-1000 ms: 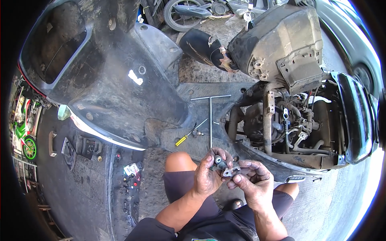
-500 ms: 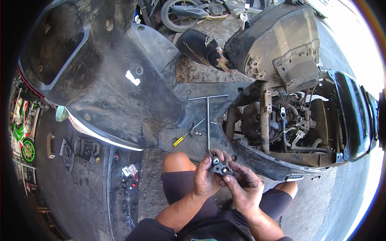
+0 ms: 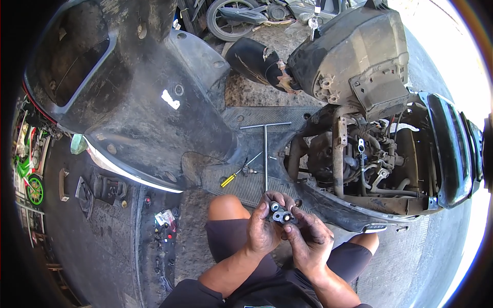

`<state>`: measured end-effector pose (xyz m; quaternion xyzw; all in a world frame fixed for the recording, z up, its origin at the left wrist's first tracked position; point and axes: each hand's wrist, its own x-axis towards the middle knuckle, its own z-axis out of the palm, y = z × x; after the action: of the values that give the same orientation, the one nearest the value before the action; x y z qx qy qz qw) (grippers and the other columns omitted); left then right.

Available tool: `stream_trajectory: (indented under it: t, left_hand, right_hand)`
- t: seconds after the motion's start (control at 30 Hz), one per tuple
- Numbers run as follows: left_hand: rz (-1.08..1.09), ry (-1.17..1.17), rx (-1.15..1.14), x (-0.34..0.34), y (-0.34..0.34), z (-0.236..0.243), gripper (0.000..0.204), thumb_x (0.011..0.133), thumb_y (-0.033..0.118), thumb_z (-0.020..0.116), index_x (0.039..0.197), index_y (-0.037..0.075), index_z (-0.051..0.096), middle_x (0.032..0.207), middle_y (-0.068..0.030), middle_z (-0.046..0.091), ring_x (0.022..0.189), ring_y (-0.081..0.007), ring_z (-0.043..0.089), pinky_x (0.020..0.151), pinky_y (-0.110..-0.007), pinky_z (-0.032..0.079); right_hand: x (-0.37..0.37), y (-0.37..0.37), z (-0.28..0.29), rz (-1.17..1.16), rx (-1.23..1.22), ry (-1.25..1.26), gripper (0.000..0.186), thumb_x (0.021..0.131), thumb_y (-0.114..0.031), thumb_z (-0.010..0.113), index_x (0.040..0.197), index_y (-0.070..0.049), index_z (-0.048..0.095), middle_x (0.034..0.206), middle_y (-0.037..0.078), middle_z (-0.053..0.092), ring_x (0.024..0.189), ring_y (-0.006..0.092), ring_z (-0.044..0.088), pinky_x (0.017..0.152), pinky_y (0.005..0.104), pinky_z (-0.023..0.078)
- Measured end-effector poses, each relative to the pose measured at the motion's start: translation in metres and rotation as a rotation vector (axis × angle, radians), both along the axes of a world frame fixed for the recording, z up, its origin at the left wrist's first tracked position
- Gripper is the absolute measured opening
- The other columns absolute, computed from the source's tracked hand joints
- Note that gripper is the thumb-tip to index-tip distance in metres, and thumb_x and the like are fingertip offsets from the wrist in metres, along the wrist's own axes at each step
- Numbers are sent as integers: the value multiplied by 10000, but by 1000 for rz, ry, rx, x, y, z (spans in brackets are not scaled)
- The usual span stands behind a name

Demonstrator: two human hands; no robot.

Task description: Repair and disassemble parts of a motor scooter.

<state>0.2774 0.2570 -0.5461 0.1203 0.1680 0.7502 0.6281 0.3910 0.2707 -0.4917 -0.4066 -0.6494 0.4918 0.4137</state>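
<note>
Between both hands, above my lap, is a small dark metal engine part (image 3: 282,215) with round openings and a lighter ring at its upper left. My left hand (image 3: 262,226) is closed round its left side. My right hand (image 3: 309,235) grips its right side, thumb and fingers at the lower edge; the part's underside is hidden by my palms. Just beyond them a long T-handle wrench (image 3: 265,154) lies across the scooter's ribbed footboard (image 3: 241,191). To its left rests a screwdriver with a yellow handle (image 3: 229,180).
At right, the scooter's engine bay (image 3: 359,159) is uncovered, with the storage box (image 3: 354,56) and torn seat (image 3: 257,60) raised behind it. The large front body panel (image 3: 149,102) fills the left. Small parts and a plastic packet (image 3: 165,219) lie on the ground at lower left.
The part in my hands is turned slightly, and my right hand has shifted a little to the left. Both hands keep hold of it.
</note>
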Motion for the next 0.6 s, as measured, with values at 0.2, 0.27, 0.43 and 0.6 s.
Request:
stream_trajectory:
  t: [0.2, 0.27, 0.43, 0.6]
  left_hand:
    - [87, 93, -6, 4, 1, -4, 376, 982, 443, 447, 1095, 85, 466, 1060, -70, 499, 852, -123, 537, 593, -212, 445]
    - [119, 136, -19, 5, 1, -5, 374, 980, 438, 447, 1092, 81, 464, 1065, -73, 499, 844, -119, 527, 601, -215, 439]
    - [187, 302, 43, 6, 2, -4, 384, 992, 418, 433, 1096, 52, 490, 1038, -97, 516, 943, -163, 529, 840, -307, 475]
    - [83, 321, -10, 5, -3, 0, 487, 987, 394, 432, 1238, -18, 501, 1148, -110, 513, 1034, -158, 527, 928, -299, 433]
  right_hand:
    - [-9, -6, -11, -93, -5, 57, 275, 864, 6, 724, 1122, 75, 661, 927, 92, 689, 839, 116, 636, 755, 257, 527]
    - [-9, -5, -16, -103, 32, 23, 291, 854, 13, 728, 1132, 61, 655, 945, 113, 691, 824, 135, 660, 728, 269, 551]
    - [-9, -3, -12, -99, 107, -27, 310, 846, 16, 729, 1146, 33, 656, 934, 125, 686, 790, 162, 681, 700, 279, 564]
    - [-2, 6, 2, -72, 37, -175, 286, 848, -46, 740, 1120, 20, 680, 881, 132, 670, 699, 173, 653, 640, 280, 525]
